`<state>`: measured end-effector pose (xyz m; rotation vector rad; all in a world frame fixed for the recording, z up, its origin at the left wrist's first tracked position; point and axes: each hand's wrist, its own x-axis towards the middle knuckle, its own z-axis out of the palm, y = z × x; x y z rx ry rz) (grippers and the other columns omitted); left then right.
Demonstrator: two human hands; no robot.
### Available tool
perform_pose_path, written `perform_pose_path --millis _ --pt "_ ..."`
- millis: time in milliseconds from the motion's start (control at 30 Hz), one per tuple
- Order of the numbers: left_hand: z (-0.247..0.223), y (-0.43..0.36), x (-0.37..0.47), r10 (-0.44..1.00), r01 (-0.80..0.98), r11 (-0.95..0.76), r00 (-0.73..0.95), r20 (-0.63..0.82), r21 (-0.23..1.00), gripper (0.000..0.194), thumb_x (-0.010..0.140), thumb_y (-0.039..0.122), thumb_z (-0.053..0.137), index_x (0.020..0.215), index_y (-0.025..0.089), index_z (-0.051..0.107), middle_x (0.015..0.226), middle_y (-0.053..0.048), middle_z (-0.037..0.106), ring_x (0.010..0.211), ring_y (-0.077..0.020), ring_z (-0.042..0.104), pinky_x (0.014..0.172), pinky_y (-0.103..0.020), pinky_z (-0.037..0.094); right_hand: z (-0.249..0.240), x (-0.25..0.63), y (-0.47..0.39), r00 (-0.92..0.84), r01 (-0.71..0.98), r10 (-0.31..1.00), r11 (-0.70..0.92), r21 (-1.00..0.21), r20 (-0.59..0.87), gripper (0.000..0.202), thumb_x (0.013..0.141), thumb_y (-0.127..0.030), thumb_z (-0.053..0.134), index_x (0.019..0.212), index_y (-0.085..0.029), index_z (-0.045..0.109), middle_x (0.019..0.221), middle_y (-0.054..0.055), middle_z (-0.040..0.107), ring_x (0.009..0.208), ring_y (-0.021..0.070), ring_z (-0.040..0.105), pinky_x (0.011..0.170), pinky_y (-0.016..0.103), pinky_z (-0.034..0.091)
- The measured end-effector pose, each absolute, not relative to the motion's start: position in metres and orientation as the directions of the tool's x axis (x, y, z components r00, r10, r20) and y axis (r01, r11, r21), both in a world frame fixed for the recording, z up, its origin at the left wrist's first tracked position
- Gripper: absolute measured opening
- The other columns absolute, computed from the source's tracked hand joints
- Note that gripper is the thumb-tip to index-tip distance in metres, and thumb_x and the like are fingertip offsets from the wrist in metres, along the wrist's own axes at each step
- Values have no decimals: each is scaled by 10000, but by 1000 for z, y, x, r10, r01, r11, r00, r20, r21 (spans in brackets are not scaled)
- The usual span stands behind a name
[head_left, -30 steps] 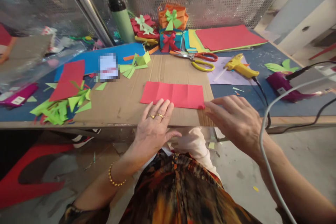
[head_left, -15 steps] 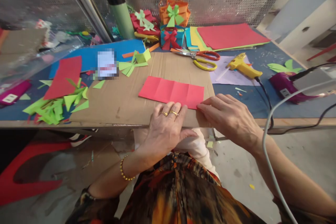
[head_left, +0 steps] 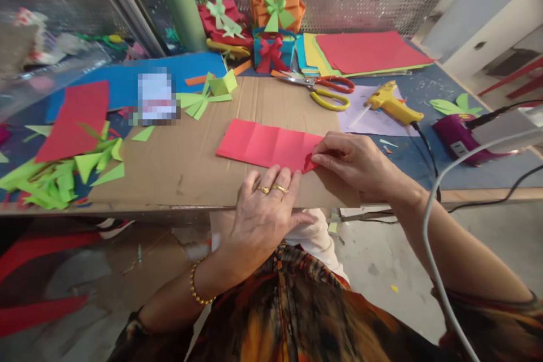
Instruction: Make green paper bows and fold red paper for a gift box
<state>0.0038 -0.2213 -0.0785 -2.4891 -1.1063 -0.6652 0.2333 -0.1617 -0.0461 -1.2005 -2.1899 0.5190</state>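
A strip of red paper (head_left: 263,144) with several upright creases lies on a brown cardboard sheet (head_left: 190,153) near the table's front edge. My left hand (head_left: 267,206), with two rings on it, rests its outstretched fingertips flat on the paper's near edge; its thumb points right. At the strip's right end, my right hand (head_left: 356,161) pinches the corner between thumb and forefinger, and that corner is bent up a little. The fingers cover part of the right end.
Scissors (head_left: 324,90) and a yellow glue gun (head_left: 392,103) on lilac paper lie behind. Coloured sheets (head_left: 373,51), paper baskets (head_left: 275,54) and a green bottle (head_left: 184,14) stand farther back. Green scraps (head_left: 55,181) lie left; a white cable (head_left: 428,237) passes my right forearm.
My right hand has moved up and slightly left along the strip's right end, lifting its corner a little. My left hand stays on the near edge. The view has shifted slightly.
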Motion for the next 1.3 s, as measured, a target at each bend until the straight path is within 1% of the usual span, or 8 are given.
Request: perform_pose_path --millis 167,300,400,500,600,700,833,1300 --pt "-77 -218 2 596 748 -658 585 550 -83 678 1045 650 451 1305 81 712 1214 -145 763 1126 -290 679 999 -456 421 -49 227 -154 -384 659 883 466 -591 268 155 946 -305 657 833 -206 697 782 21 700 681 156 598 646 298 415" --pt "-76 -218 2 626 758 -651 571 531 -47 673 1028 656 515 1328 80 691 1205 -145 754 1116 -287 678 1000 -461 419 -48 230 -157 -387 607 871 488 -628 303 190 981 -333 639 869 -210 730 814 26 700 730 169 611 690 315 443" --pt "-76 -220 1 647 761 -648 564 513 -20 627 1010 606 606 1344 80 676 1214 -143 746 1152 -286 671 1019 -454 406 -48 239 -163 -464 569 838 530 -629 286 211 973 -416 697 1035 -234 785 875 39 709 831 207 632 772 354 484" --pt "-74 -222 0 653 755 -655 572 497 -9 610 999 567 655 1371 85 659 1232 -145 739 1177 -290 665 1030 -448 397 -48 245 -167 -531 541 802 570 -618 275 359 933 -472 760 1220 -257 773 948 60 689 903 234 626 813 391 515" --pt "-72 -222 0 662 753 -658 576 480 3 593 998 522 683 1385 75 644 1262 -149 733 1199 -298 657 1041 -458 392 -48 244 -169 -545 534 763 636 -557 349 420 950 -455 743 1315 -247 738 1045 94 653 982 253 620 853 420 527" --pt "-72 -223 0 660 750 -661 579 479 3 580 985 495 714 1374 70 645 1269 -151 732 1188 -299 662 1038 -465 395 -49 240 -168 -598 530 679 734 -425 426 286 968 -405 725 1207 -261 785 1131 112 652 1056 269 609 912 451 501" --pt "-73 -222 0 663 763 -646 577 477 -25 593 966 498 740 1384 89 641 1253 -147 737 1165 -301 667 1040 -463 407 -55 237 -166 -636 505 604 796 -332 480 183 1019 -369 657 1047 -279 815 1071 87 680 989 237 610 862 421 477" --pt "-74 -222 2 675 779 -625 565 474 -39 548 936 413 794 1373 116 649 1247 -128 726 1148 -289 662 1009 -449 435 -60 235 -169 -598 524 646 763 -379 473 217 1043 -372 617 929 -232 738 940 63 713 884 216 616 815 396 438"
